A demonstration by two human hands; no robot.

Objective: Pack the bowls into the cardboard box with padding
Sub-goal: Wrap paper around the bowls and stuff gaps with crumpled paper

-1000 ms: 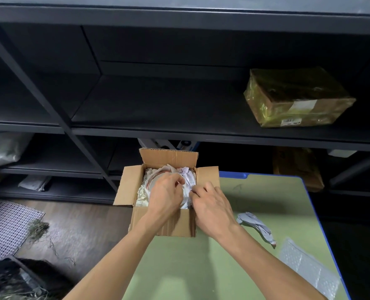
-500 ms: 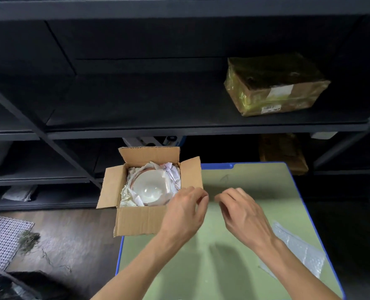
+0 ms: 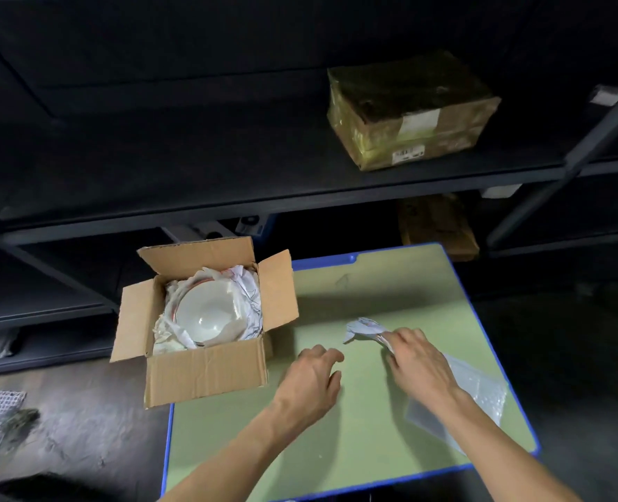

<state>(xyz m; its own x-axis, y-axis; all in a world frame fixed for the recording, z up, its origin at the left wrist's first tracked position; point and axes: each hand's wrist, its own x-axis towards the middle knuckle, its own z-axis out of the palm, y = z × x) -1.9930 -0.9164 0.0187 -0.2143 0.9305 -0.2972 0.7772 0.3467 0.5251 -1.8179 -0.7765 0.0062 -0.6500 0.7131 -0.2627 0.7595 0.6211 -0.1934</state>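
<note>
On the green table (image 3: pixel 372 284), at its far left corner, I see the cardboard box (image 3: pixel 206 371) standing with all four flaps open, its left side hanging past the table's blue edge. A white bowl (image 3: pixel 206 313) sits upright inside it, with crumpled paper padding (image 3: pixel 246 295) packed between its rim and the box walls. A second ago both hands were down in the box, covering the bowl; half a second ago they had drawn back and hung close together just right of the box. Now they have spread apart. My view shows the right hand (image 3: pixel 418 364) out over the middle of the table, fingers curled onto the near end of a loose paper wad (image 3: pixel 362 329) that lies flat on the surface, well apart from the box. Its wrist crosses a clear bubble wrap sheet (image 3: pixel 477 393) lying near the right edge. The left hand (image 3: pixel 309 382) hovers low over the table between the box and the wad, fingers loosely bent and holding nothing. The box and bowl look unmoved between frames. Behind the table, a dark shelf (image 3: pixel 228 168) carries a taped parcel (image 3: pixel 409 110) off to the right.
</note>
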